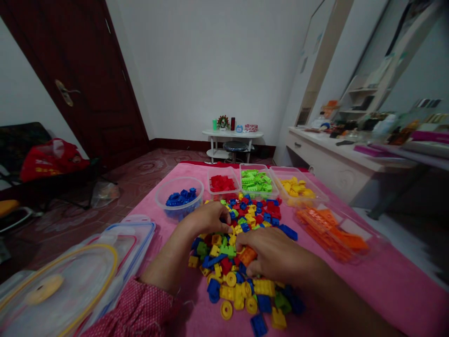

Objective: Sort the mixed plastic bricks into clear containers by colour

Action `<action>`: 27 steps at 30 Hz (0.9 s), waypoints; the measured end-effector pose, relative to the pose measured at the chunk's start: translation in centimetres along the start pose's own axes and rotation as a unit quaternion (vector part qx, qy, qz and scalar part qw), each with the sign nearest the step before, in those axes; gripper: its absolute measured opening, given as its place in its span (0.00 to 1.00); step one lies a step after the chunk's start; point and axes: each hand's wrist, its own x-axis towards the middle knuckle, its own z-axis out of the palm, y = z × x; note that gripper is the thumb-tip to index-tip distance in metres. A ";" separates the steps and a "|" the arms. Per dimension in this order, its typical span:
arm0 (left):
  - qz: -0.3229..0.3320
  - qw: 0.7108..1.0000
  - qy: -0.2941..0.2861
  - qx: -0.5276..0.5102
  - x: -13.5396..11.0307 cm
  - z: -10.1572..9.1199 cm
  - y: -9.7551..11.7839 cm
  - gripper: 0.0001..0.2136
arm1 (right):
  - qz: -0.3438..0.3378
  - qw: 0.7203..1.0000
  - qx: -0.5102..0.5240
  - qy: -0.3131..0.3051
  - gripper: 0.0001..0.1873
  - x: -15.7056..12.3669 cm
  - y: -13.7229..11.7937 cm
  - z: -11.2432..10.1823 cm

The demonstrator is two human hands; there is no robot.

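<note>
A heap of mixed toy building blocks (228,250) in yellow, blue, red and green lies in the middle of the pink cloth. My left hand (210,218) reaches over the heap's left side, fingers curled down among the blocks; what they pinch is hidden. Right of it, my right hand (271,252) closes thumb and fingers round an orange block (247,255) low over the heap. Behind stand a round tub of blue blocks (181,197), a box of red blocks (222,183), one of green blocks (256,181) and one of yellow blocks (298,188).
To the right, a clear box (374,241) holds orange pieces. Plastic lids (80,276) with coloured rims are stacked at the left edge of the pink cloth (396,281). Beyond are a small white table (233,134), a cluttered dresser (326,145) and a dark door (94,79).
</note>
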 end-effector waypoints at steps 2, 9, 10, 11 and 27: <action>-0.001 1.000 0.004 -0.004 -0.1 -0.1 0.1 0.11 | 0.023 0.999 -0.004 0.034 0.14 0.5 0.7 0.1; -0.021 0.999 0.041 -0.017 0.4 0.4 -0.4 0.14 | 0.116 0.980 0.002 0.159 0.13 1.3 3.0 -0.5; -0.023 0.997 0.065 -0.018 0.6 0.5 -0.4 0.13 | 0.119 0.977 0.016 0.178 0.14 1.4 3.3 -0.5; -0.023 0.996 0.089 -0.022 0.7 0.6 -0.5 0.12 | 0.121 0.973 0.029 0.196 0.15 1.6 3.6 -0.5; 0.002 0.992 0.072 0.106 0.5 1.9 -0.1 0.18 | 0.111 0.972 0.057 0.197 0.16 2.4 3.9 0.2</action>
